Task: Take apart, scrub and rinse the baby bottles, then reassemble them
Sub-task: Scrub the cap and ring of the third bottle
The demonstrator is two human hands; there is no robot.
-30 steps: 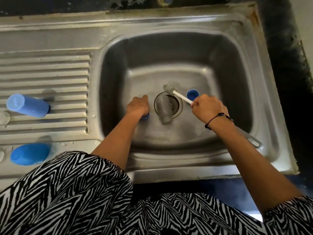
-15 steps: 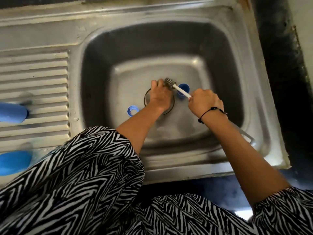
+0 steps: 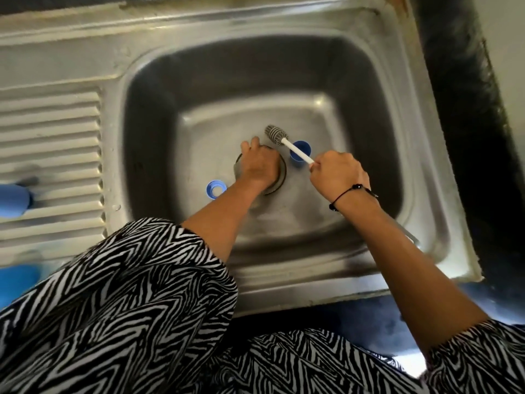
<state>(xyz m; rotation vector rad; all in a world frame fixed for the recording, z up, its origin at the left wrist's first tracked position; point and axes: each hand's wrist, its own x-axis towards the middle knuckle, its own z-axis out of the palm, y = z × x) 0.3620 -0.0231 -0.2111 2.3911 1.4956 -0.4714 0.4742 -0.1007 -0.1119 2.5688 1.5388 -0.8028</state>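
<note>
In the steel sink (image 3: 366,115), my left hand (image 3: 260,164) lies over the drain (image 3: 283,173) with its fingers curled round a clear bottle body, which the hand almost wholly hides. My right hand (image 3: 336,176) grips the white handle of a bottle brush (image 3: 276,134), whose grey bristle head points up and left, just above my left hand. A blue cap (image 3: 300,155) stands open side up behind the brush handle. On the sink floor to the left of my left forearm lies a blue screw ring (image 3: 216,189).
A blue bottle (image 3: 12,200) lies on the ribbed drainboard (image 3: 51,132) at the left edge. Another blue piece (image 3: 17,282) sits at the lower left, partly behind my striped sleeve. A dark counter runs along the sink's right side.
My left hand left the blue ring at the left of the drain and moved right onto the clear bottle over the drain. The brush stayed in my right hand. The camera shifted left.
</note>
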